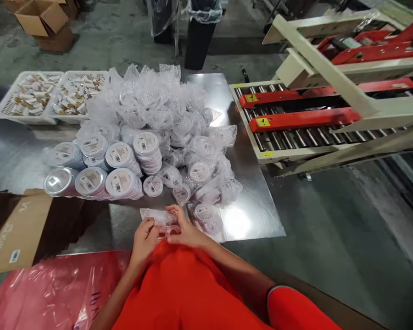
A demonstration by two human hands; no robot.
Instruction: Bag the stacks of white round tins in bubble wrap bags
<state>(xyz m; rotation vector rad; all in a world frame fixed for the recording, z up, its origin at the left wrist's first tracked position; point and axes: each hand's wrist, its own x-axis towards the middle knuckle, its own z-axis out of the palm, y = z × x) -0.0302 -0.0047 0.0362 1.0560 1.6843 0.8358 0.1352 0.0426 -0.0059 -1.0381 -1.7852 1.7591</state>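
Close to my body, at the near edge of the metal table point(254, 201), both hands hold a clear bubble wrap bag point(158, 217). My left hand point(145, 239) pinches its left side with bent fingers. On the other side, my right hand point(185, 228) grips the bag between thumb and fingers. Whatever is inside the bag is hard to make out. Just beyond my hands stand stacks of round, flat labelled containers point(121, 182). A small labelled disc point(153, 186) lies beside them. To the right is a heap of bubble-wrapped containers point(199, 172).
Two white baskets point(27, 120) of small white and amber pieces sit at the back left. An open cardboard box point(24, 229) and a red plastic bag point(55, 293) are at near left. A roller conveyor point(303, 137) with red rails stands right, a black bin point(198, 43) behind.
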